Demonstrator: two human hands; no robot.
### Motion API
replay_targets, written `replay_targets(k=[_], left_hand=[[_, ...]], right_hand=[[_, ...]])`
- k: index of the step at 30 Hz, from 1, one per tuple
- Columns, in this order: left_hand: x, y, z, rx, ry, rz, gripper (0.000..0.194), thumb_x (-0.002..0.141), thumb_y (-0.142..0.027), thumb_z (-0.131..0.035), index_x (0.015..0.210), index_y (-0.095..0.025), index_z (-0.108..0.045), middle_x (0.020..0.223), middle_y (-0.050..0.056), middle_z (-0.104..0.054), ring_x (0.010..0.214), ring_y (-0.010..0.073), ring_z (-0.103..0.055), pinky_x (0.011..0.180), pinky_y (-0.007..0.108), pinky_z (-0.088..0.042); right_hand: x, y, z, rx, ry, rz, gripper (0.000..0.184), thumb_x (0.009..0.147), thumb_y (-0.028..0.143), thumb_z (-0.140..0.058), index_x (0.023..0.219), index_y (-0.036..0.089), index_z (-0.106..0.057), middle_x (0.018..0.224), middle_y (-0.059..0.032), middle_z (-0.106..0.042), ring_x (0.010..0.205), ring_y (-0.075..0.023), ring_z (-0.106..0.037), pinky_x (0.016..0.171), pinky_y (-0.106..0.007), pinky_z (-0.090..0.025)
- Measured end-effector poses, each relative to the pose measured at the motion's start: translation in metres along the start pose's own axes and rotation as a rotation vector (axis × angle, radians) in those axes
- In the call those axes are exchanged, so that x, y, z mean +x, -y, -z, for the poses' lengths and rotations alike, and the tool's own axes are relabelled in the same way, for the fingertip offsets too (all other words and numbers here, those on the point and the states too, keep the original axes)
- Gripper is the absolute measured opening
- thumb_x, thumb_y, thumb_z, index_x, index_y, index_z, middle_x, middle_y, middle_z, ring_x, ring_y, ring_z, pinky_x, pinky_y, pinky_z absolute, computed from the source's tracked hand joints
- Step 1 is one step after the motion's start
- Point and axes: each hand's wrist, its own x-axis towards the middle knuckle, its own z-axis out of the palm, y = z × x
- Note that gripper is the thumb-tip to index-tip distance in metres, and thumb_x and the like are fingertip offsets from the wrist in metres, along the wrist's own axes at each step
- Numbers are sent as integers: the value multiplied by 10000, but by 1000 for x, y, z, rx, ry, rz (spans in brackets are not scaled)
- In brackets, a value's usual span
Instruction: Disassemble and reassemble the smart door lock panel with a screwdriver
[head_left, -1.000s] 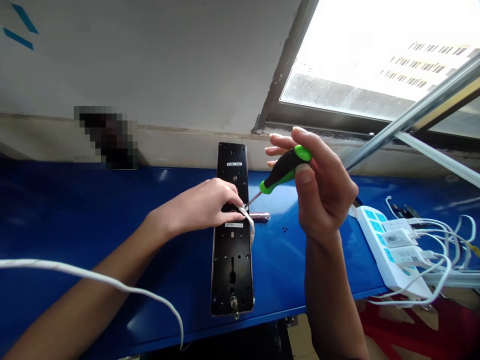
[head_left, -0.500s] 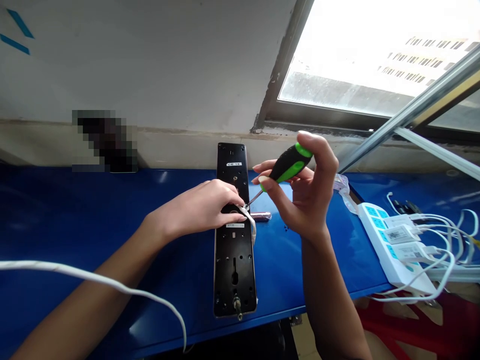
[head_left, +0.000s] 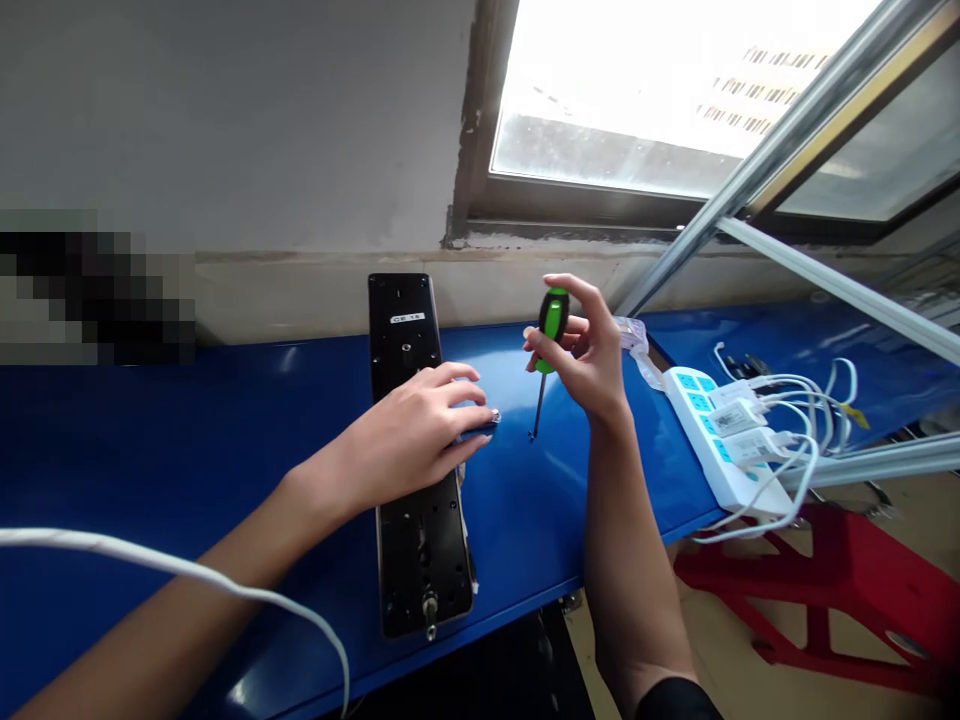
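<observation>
We observe the left hand (head_left: 409, 425) palm-down, fingers spread across the long black metal plate (head_left: 424, 540); at its two o'clock, the right hand (head_left: 589, 360) grips a green-and-black screwdriver (head_left: 553, 320), tip down.

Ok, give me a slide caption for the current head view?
Right hand holding a green screwdriver near tiny dark pieces on a blue table; left hand over a black panel.

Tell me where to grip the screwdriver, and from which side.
Best by its thick handle, probably from the right, where the right hand has it: the handle stands nearly upright, and the thin shaft points down at the blue table.
</observation>
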Motion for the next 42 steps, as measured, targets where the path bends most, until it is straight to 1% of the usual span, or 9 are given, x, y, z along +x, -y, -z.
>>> replay_targets(k=[2, 4, 14, 20, 25, 30, 33, 37, 42], left_hand=[[1, -1, -9, 17, 23, -25, 281, 1042, -286, -568, 1194, -146, -759, 1176, 108, -760, 1306, 331, -577, 1056, 504, -550], [1, -2, -15, 15, 53, -35, 272, 1040, -281, -569, 1167, -141, -764, 1169, 102, -765, 1280, 322, -596, 1041, 491, -559], [3, -7, -23, 60, 140, -26, 269, 1047, -291, -561, 1113, -149, -779, 1149, 112, -763, 1164, 299, -660, 965, 486, -562], [5, -7, -24, 44, 144, -31, 284, 1052, -299, -551, 1094, -143, -784, 1106, 108, -766, 1113, 295, -679, 958, 497, -562], [5, 0, -8, -93, 61, -39, 297, 1056, -308, -551, 1157, -135, -770, 1123, 108, -754, 1147, 259, -647, 984, 414, -569], [1, 9, 19, -126, -27, 22, 230, 1031, -247, -579, 1093, -168, -787, 997, 89, -731, 1048, 221, -630, 852, 329, -570], [-6, 12, 34, -145, 75, 60, 195, 1002, -228, -607, 1052, -204, -794, 985, 77, -725, 1053, 221, -620, 830, 315, -559], [-17, 13, 44, -185, 262, 103, 240, 963, -215, -655, 1165, -271, -773, 1015, 44, -740, 1032, 209, -637, 826, 305, -545], [-23, 15, 49, -268, 300, 163, 266, 908, -205, -729, 1166, -254, -776, 1112, 38, -746, 942, 166, -704, 826, 266, -545]], right_hand=[[-2, -7, 4, -5, 30, -92, 569, 851, 444, -781, 1357, 317, -554, 798, 43, -671, 669, -182, -740, 561, -307, -675], [-3, -12, 6, 0, 27, -112, 592, 832, 458, -794, 1353, 318, -553, 789, 47, -662, 666, -183, -739, 563, -314, -681], [-4, -21, 7, -109, 92, -93, 495, 868, 321, -727, 1336, 332, -566, 735, 76, -607, 552, -135, -670, 518, -283, -639], [-4, -20, 4, -153, 103, -50, 486, 878, 342, -733, 1336, 330, -569, 720, 84, -583, 536, -113, -626, 514, -268, -627], [-3, -5, 2, 30, 44, -46, 518, 858, 359, -748, 1335, 318, -549, 746, 81, -631, 604, -147, -708, 519, -279, -650], [-3, 22, -14, 254, -5, -77, 555, 857, 372, -759, 1339, 336, -486, 730, 87, -686, 610, -170, -737, 520, -305, -654], [-2, 29, -27, 313, -57, -87, 547, 862, 356, -757, 1321, 363, -461, 738, 90, -717, 572, -170, -735, 525, -323, -650], [-1, 30, -42, 397, -143, -124, 517, 877, 360, -744, 1274, 366, -413, 754, 77, -744, 567, -190, -750, 563, -365, -667], [-3, 30, -52, 397, -264, -137, 494, 882, 374, -749, 1242, 360, -411, 747, 68, -728, 683, -213, -786, 588, -367, -669]])
